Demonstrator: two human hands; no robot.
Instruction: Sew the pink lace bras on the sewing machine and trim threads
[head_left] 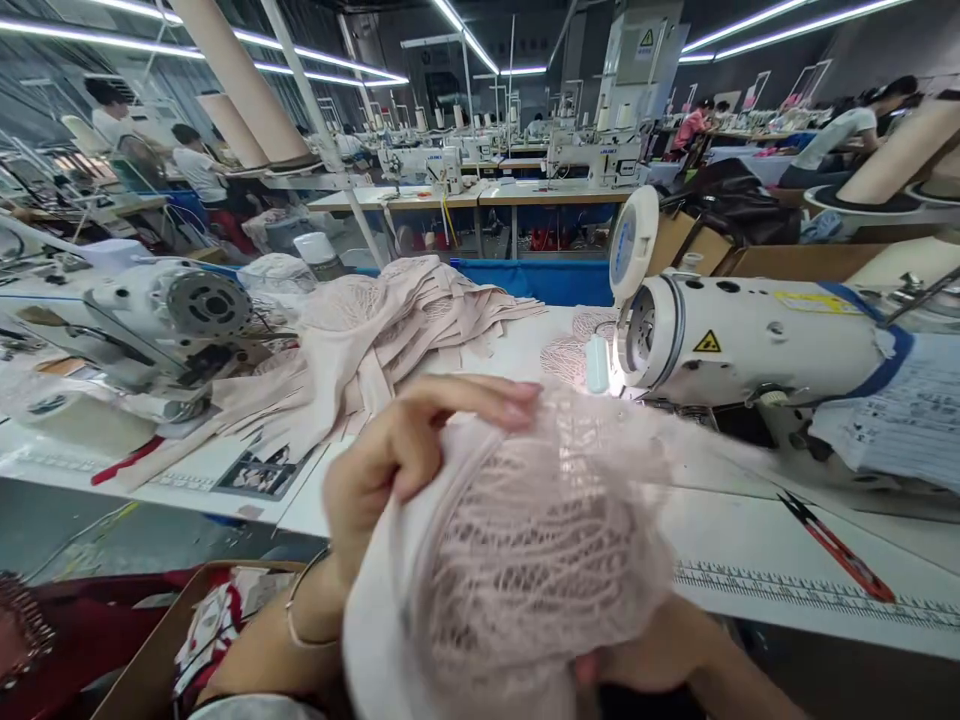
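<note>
Holding a lace garment [525, 560]; it sits right of and below my left hand [405, 450], up against my right hand [664, 645] at its lower edge. Left is curled, pinching its upper edge. Right is partly hidden behind it; can't tell how closed.

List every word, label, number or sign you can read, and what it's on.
"JUKI": background sewing machine, right of centre.
Yellow-and-black warning triangle: near right sewing machine.
Another warning triangle: pale column; lettering beneath too small.
Too small or blurred: yellow label, print on the round cover, papers, numbers on the ruler.
</note>
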